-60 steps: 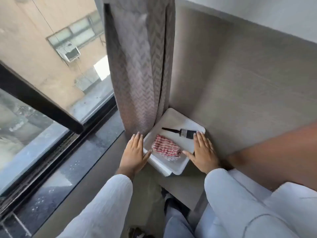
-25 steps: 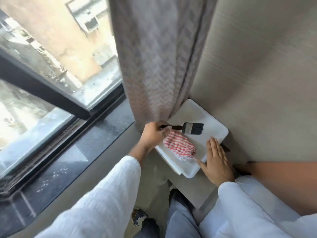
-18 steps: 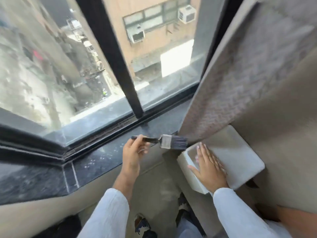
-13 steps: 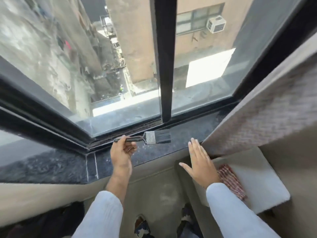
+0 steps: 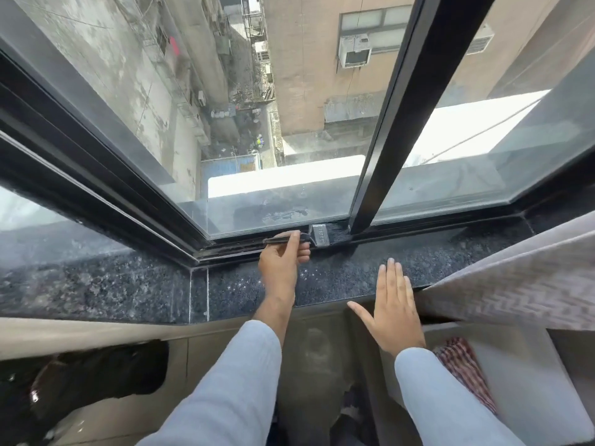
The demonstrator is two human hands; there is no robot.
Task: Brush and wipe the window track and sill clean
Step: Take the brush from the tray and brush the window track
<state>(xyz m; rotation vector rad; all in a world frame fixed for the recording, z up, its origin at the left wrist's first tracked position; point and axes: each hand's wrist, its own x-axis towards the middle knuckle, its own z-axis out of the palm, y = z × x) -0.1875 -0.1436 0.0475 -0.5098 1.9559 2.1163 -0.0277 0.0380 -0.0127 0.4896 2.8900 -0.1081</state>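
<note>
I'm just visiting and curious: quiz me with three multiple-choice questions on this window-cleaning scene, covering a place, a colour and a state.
1. Where are the brush bristles?
A. in the window track
B. on the tray
C. on the floor

2. What colours is the cloth?
A. plain blue
B. red and white
C. solid black

3. How is the right hand?
A. gripping the cloth
B. clenched
C. open, flat

Answers:
1 A: the left hand holds the brush in the window track.
2 B: the cloth is checked.
3 C: the right hand lies spread by the sill.
</note>
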